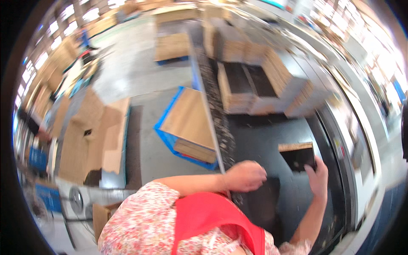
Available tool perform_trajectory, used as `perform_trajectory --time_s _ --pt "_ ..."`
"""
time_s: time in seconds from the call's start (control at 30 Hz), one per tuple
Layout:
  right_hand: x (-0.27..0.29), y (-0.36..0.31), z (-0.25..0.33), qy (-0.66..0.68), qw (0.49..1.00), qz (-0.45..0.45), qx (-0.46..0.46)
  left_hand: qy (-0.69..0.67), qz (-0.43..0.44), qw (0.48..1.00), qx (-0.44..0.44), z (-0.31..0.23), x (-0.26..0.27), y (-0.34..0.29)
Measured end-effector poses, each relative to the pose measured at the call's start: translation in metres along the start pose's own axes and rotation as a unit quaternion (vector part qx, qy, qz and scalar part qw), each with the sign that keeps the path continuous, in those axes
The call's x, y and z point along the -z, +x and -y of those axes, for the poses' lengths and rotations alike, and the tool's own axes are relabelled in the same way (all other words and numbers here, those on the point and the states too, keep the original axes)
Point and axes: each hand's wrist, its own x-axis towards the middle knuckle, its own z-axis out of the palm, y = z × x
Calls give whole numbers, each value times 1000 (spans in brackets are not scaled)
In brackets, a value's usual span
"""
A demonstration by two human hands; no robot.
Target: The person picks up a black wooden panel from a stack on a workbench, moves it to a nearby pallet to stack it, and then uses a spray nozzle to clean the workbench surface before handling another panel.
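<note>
My right hand (318,175) grips the near right edge of a small board piece (299,158), dark-faced with a tan edge strip, over the black work surface (250,138). To its left, my left hand (246,175) is closed with curled fingers, near the left edge of the surface. Whether those fingers hold anything is hidden. Below my left hand a dark rectangular patch (263,202) shows; I cannot tell if it is a board or a shadow. Several stacks of boards (265,104), with dark faces and tan edges, stand farther back on the surface.
Left of the surface, a wood-coloured panel stack (189,119) rests on a blue base on the floor. An open cardboard box (85,144) stands at the far left. A pale rail (348,157) runs along the right. Another person's hand (43,135) shows at the left edge.
</note>
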Motion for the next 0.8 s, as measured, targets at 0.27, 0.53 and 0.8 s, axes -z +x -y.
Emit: perform_trajectory --time_s 0.27,0.53,0.8 --pt "-47 72 -15 -148 965 215 28 99 -54 989 -99 -7 6 -1" --pt "-117 127 3 -217 912 95 336 140 72 979 132 14 5 3" --pt "-163 132 104 -262 856 -80 437 184 44 964 187 5 18 -4"
